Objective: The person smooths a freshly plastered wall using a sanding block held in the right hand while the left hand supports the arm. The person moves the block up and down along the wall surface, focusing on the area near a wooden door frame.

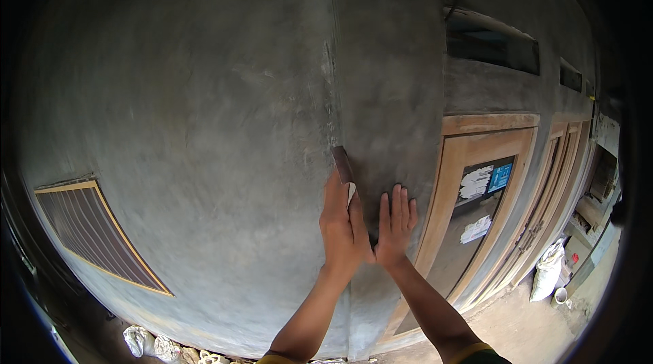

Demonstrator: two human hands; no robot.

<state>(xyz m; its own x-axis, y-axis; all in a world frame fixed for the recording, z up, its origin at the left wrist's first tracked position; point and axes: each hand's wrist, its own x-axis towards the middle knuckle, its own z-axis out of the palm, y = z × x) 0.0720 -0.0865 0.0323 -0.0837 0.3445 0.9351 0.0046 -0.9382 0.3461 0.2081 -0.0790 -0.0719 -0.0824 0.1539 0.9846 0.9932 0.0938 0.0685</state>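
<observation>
My left hand [343, 231] is closed around a folded strip of dark brown sandpaper [343, 165], whose pale backing shows between the fingers. The strip lies against the grey plastered wall [224, 133], right at its vertical corner edge [331, 92]. Rough, lighter scuffs run along that edge above the hand. Just to the right, my right hand [395, 228] rests flat on the adjoining wall face with its fingers spread, holding nothing. The two hands meet near their wrists.
A wooden-framed window [454, 153] stands close on the right, below a dark vent opening [493, 43]. Another framed window [102, 235] is low on the left. White sacks [546, 272] and a small bucket [560, 295] sit on the ground at right; several bags [139, 341] lie at lower left.
</observation>
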